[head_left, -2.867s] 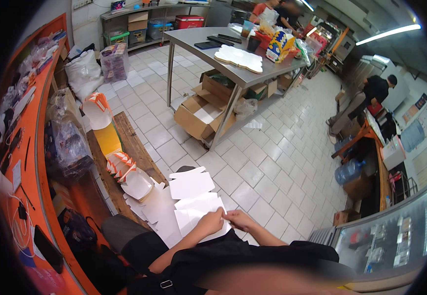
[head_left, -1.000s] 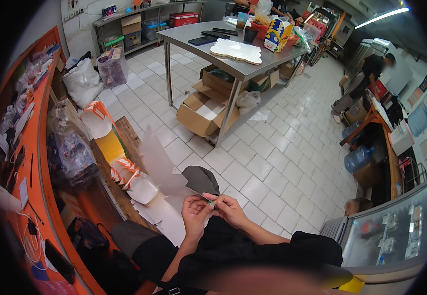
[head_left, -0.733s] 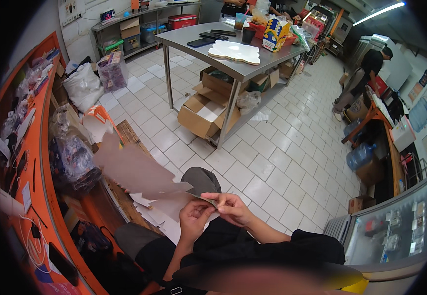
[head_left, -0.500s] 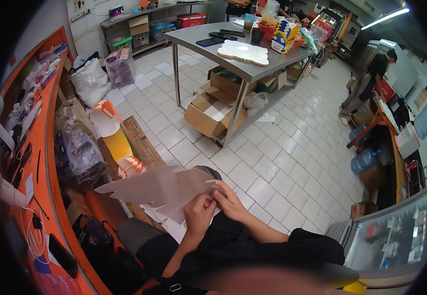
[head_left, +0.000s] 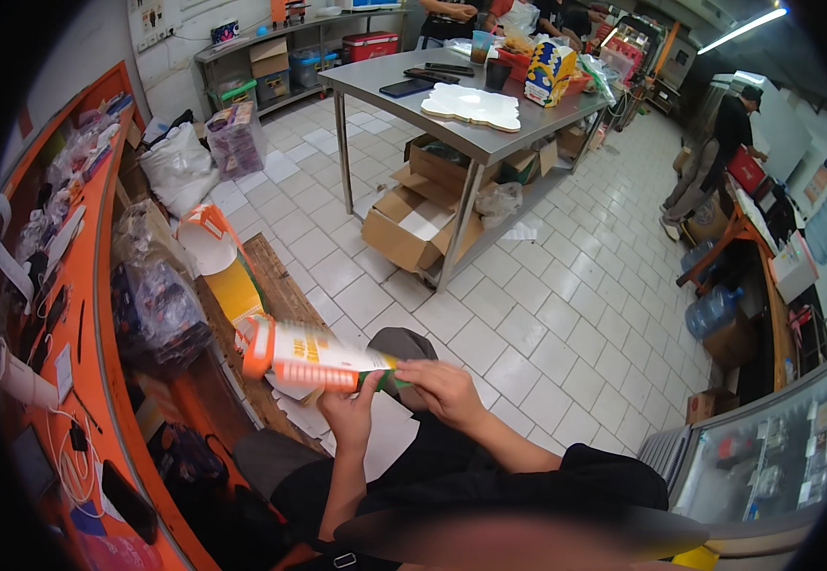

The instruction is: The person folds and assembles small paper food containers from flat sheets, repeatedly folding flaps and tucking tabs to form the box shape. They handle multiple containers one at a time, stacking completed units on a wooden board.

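The left hand (head_left: 345,411) pinches the near edge of a printed paperboard carton (head_left: 316,358), thumb uppermost, while the right hand (head_left: 447,388) grips its green right end with the fingertips. The carton extends leftward from both hands, above white card sheets (head_left: 390,436) and beside a wooden bench (head_left: 285,276). Yellow-orange lettering, partly blurred, marks its white panel; bright orange borders it.

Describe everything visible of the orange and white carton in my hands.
The carton looks like thin printed card: white with yellow lettering, orange borders, and green near its right end. It extends leftward above pale sheets, its left end blurred; how fully it is folded is unclear. Your left hand and right hand hold its right end.
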Demonstrator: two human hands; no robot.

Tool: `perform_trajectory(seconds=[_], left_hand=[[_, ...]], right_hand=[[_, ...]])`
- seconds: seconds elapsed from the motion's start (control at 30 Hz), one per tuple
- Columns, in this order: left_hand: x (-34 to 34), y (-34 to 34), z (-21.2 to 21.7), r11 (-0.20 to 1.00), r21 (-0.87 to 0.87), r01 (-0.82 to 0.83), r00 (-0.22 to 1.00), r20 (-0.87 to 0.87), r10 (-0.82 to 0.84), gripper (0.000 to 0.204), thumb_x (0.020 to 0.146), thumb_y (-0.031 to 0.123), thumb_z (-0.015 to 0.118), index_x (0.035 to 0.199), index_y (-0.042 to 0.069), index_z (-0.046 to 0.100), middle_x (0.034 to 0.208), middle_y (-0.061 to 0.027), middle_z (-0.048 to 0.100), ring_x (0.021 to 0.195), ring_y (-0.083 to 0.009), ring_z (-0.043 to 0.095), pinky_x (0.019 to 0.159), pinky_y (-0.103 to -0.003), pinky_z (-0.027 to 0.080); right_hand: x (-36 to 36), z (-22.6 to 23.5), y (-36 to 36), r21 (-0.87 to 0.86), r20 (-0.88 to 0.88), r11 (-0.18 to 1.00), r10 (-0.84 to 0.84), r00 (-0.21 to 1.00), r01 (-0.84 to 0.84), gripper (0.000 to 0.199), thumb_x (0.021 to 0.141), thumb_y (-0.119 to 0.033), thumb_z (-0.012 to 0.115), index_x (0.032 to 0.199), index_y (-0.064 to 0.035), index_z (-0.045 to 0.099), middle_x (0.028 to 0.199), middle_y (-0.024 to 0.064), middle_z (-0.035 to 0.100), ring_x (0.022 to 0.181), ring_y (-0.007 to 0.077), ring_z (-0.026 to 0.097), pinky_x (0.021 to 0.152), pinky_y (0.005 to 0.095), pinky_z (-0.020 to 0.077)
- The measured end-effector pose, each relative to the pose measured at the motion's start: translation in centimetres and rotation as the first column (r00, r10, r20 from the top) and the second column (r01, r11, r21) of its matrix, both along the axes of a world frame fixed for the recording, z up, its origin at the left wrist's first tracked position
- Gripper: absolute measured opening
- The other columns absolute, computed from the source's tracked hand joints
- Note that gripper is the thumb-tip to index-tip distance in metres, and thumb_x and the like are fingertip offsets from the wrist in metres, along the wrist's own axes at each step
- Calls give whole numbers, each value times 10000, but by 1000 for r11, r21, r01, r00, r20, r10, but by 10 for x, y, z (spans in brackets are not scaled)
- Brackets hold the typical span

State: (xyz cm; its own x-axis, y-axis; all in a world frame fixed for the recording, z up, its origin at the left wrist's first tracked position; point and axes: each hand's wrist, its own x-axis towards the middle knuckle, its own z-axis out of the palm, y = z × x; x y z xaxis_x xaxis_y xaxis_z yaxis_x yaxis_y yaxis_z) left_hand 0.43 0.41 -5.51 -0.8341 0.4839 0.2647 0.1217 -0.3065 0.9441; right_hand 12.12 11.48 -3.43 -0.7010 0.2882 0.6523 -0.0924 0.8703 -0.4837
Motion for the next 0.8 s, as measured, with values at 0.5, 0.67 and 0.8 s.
perform_trajectory(seconds=[0.5, 0.67, 0.8], left_hand=[[-25, -7, -47, 872, -460, 166, 981, -17, -195, 115, 869, 21, 539, 938, -50, 596, 807, -114, 654, 718, -157, 635, 645, -274, 506], [-4, 0, -44, 978, -30, 207, 893, 414, -177, 165, 861, 39, 591, 1010, -29, 582, 914, -73, 632, 837, -117, 608, 702, -231, 511], [6, 15, -34, 981, 47, 190, 879, 437, -191, 319, 795, 11, 664, 1091, -19, 549, 1005, -74, 607, 918, -139, 592, 802, -254, 492]], right_hand=[[0, -31, -15, -749, 335, 611, 17, 942, 255, 200, 892, -161, 559, 923, 21, 635, 942, 105, 679, 751, 92, 573, 681, 241, 461], [-13, -47, -9, -875, 6, 482, -87, 996, 48, 210, 906, -149, 540, 939, 29, 647, 1225, 138, 555, 1079, 149, 513, 930, 268, 378], [-24, -47, -19, -942, -153, 323, -166, 974, -93, 247, 908, -147, 542, 1002, 65, 627, 1251, 144, 541, 1108, 162, 515, 940, 276, 391]])
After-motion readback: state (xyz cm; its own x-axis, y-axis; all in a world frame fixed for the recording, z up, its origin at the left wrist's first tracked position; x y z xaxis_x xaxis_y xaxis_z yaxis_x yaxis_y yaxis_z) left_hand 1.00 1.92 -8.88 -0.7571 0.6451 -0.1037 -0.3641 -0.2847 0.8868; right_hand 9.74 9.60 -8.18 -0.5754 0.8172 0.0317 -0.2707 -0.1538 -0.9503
